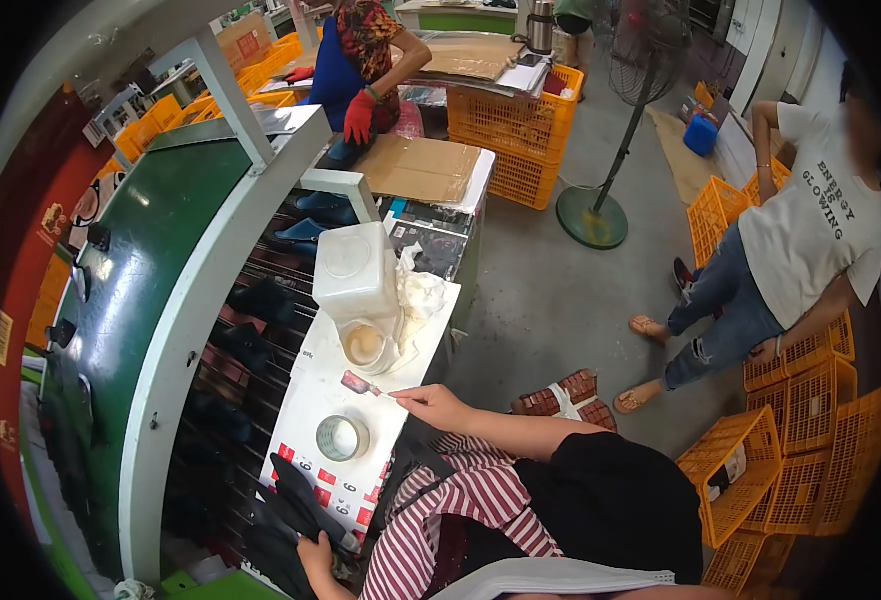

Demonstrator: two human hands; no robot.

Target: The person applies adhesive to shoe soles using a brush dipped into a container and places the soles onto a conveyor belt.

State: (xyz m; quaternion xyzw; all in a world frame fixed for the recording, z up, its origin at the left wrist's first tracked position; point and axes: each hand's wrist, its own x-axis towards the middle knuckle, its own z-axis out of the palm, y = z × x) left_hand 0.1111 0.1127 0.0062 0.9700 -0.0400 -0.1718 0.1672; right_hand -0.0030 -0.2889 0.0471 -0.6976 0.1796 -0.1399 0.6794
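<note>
Basically, black pcs [302,500] are straddling near edge of white board [300,405]; open room is showing L of glass jar [342,438]. White jug [355,270] is standing towards board's far end, w/ dark bars [278,264] running alongside; beyond, 1 fan [592,216] is standing on grey floor [520,300]. L hand [316,560] is gripping black pcs, fingers curled; R hand [434,405] is pinching thin tool [384,393] over board btwn jar & jug.

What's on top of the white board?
White container, round tub, clear jar, crumpled white cloth or paper. Right hand holds a thin stick over it; dark pieces by the left hand overlap its near end. Anything under these is covered; can't tell.
</note>
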